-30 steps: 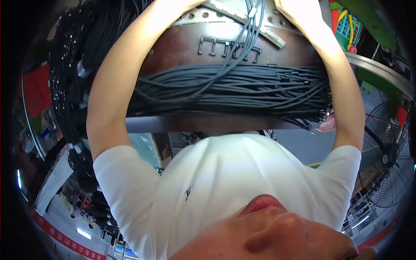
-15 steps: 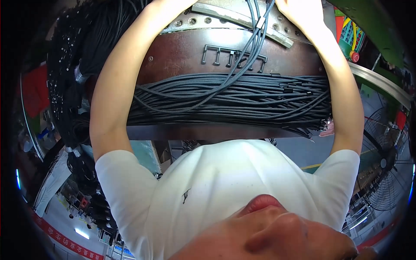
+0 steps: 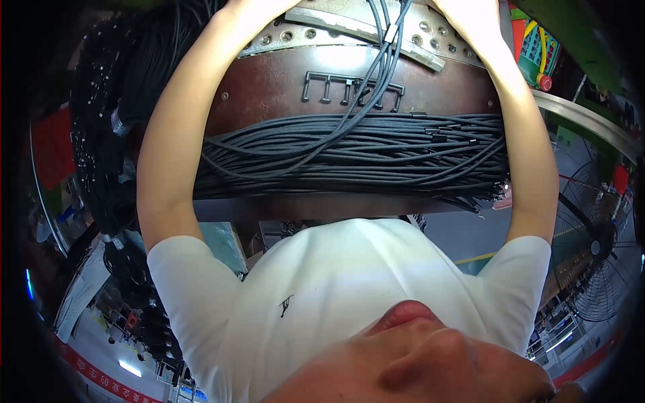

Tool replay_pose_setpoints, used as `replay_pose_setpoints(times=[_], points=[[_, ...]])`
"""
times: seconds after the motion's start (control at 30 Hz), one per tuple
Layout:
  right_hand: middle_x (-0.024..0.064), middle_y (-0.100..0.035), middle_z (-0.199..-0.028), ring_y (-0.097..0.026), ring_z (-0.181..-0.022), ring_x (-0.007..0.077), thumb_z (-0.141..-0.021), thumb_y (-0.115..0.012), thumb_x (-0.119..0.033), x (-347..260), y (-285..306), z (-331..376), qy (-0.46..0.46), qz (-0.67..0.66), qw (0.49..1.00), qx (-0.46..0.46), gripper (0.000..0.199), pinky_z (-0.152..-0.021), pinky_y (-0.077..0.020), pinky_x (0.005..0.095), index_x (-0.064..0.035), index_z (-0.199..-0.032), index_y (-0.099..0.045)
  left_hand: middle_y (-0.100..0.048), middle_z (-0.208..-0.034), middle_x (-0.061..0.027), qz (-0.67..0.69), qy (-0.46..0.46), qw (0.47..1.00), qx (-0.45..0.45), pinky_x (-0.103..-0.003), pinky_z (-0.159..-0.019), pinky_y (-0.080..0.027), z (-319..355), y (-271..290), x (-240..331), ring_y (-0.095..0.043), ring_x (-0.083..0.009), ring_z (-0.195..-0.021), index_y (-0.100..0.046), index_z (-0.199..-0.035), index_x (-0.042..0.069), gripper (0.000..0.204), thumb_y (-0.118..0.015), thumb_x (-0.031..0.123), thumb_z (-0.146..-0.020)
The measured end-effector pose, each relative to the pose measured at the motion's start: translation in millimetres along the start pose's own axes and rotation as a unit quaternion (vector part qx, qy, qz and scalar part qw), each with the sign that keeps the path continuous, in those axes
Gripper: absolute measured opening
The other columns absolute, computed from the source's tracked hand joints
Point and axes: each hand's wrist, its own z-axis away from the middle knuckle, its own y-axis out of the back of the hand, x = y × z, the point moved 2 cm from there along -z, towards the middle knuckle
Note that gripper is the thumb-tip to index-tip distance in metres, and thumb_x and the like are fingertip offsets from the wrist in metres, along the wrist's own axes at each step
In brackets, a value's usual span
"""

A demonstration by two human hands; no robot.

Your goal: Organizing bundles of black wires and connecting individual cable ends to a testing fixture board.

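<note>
Both my arms reach forward to the top edge, which cuts off the fingers. Only the back of my left hand point(image 3: 265, 8) shows, near a metal bar point(image 3: 363, 28) on a perforated metal plate point(image 3: 289, 36). My right hand point(image 3: 467, 15) is at the plate's right side, its fingers also out of view. Between the hands, several dark braided cables point(image 3: 384, 62) with a small white tag run down across the bar. They lead to a thick row of similar cables point(image 3: 322, 161) lying across the brown table point(image 3: 259, 91). What either hand holds is hidden.
A comb-shaped black plastic piece point(image 3: 352, 86) lies beneath the tagged cables. Large bundles of black cables point(image 3: 101, 121) hang at the left. At the right are a red push button point(image 3: 544, 82), a curved metal rail point(image 3: 591, 127) and a large fan point(image 3: 594, 248).
The whole view has shifted slightly, so the table and cables sit a little further left. Both arms keep nearly the same pose, and the cables lie as before.
</note>
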Motion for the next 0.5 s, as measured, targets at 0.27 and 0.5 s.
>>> replay_pose_setpoints(times=[0.27,0.5], points=[[0.0185,-0.064,-0.108,-0.059,-0.101,0.0316,-0.090,-0.058,-0.031,-3,5,-8,-0.015,0.002,1.000,-0.016,0.034,-0.087,-0.0467,0.0400,-0.0029,-0.108,-0.064,-0.065,-0.095,-0.0113,-0.146,-0.005,0.989,-0.002,-0.033,-0.076,-0.049,-9,-7,-6,-0.060,-0.0210,-0.088,-0.065,-0.105,0.002,0.025,-0.066,0.020,-0.087],[0.0184,-0.065,-0.102,-0.061,-0.097,0.0304,-0.089,-0.058,-0.029,-30,13,-9,-0.039,0.005,0.997,-0.067,0.030,-0.085,-0.0476,0.0396,-0.0032,-0.104,-0.065,-0.063,-0.113,-0.0156,-0.193,0.001,0.981,0.011,-0.038,-0.093,-0.045,-2,-7,21,-0.056,-0.0292,-0.109,-0.063,-0.114,0.004,0.035,-0.065,0.028,-0.088]])
